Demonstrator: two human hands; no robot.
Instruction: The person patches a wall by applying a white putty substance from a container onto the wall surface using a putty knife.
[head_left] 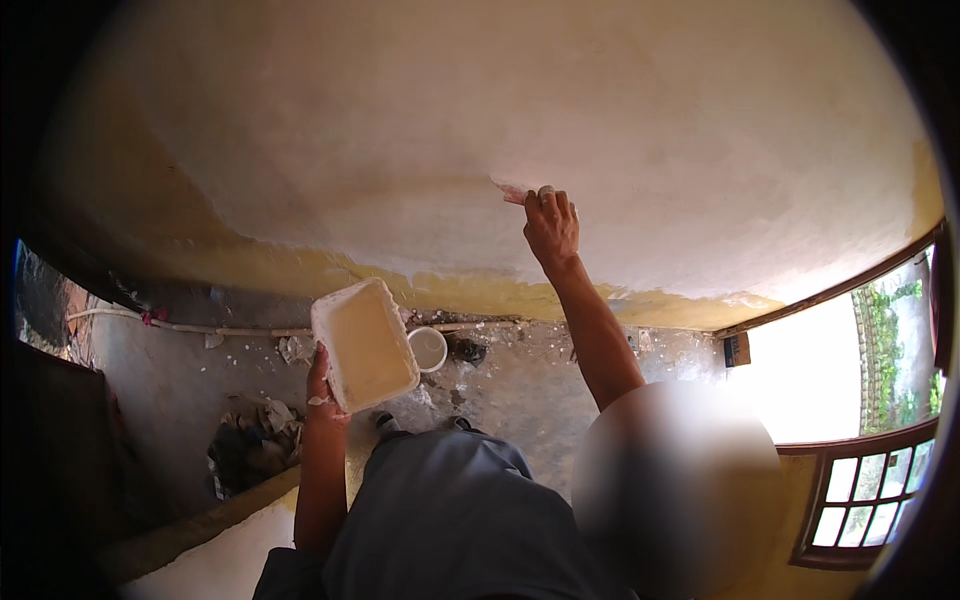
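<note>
Reaching forward with the right hand [552, 225], pinching a small flat scraper [513, 194] between thumb and fingers and apparently pressing its edge against a broad wall [650, 120], near the middle of the view. Holding up an open rectangular tub [325, 340] in the left hand [320, 385], below and to the left of the scraper, gripping its near left side and hiding some fingers from view, so not revealing their exact placing. Carrying a cream-coloured filling [372, 345] inside the tub, but giving no clear view of its depth. Judging by colour, already covering most of the wall with a pale coat, across its middle and upper parts. Leaving a ragged yellow strip [450, 290] bare along the foot of the wall, plus a darker yellowish area at the far left and a narrow patch at the right edge. Looking well past halfway by area, probably lacking mainly the borders; giving no sure sign of any need for smoothing or a second coat. Standing on a spattered grey floor [530, 385], near a round white bucket [441, 360].
</note>
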